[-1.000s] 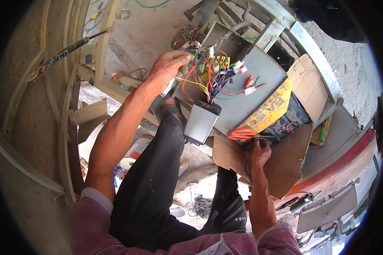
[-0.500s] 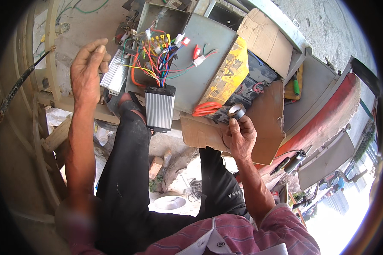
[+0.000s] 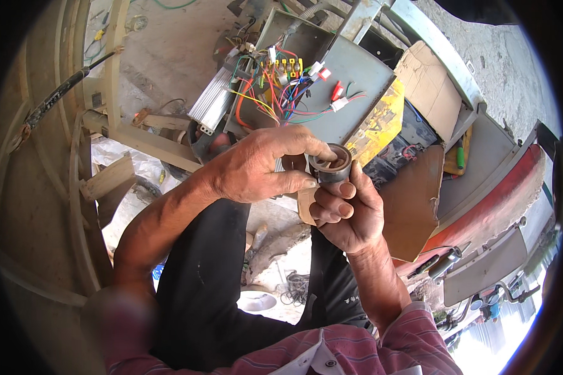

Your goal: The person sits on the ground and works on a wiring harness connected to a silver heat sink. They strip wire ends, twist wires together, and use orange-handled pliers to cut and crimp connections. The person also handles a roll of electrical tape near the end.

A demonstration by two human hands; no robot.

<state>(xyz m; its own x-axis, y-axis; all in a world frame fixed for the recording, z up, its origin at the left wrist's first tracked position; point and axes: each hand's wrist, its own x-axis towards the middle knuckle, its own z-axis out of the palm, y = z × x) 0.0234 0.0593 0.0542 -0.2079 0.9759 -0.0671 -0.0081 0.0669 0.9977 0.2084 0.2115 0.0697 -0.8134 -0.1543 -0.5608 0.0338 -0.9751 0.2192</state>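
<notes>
A small roll of black tape [image 3: 333, 178] with a brownish core is held up between my hands. My right hand [image 3: 351, 212] grips it from below and the right, its fingers curled round it. My left hand [image 3: 256, 164] reaches across from the left; its index fingertip lies on the roll's upper rim and its thumb is at the side, the two bent round the roll. Behind the hands, a bundle of coloured wires [image 3: 284, 100] with white and red connectors spreads over a grey metal box [image 3: 347, 69]. My left hand hides most of the finned controller below the wires.
A second finned aluminium unit [image 3: 213, 100] leans at the box's left. To the right are a yellow worn panel [image 3: 381, 119], a dark battery [image 3: 413, 131] and cardboard flaps [image 3: 413, 206]. A wooden frame [image 3: 116, 75] stands at left. A green-handled tool [image 3: 460, 156] lies at far right.
My left hand has come from the upper left to the tape roll and touches it. My right hand has turned, bringing the roll nearer. The whole view has shifted, so the surroundings sit further right.
</notes>
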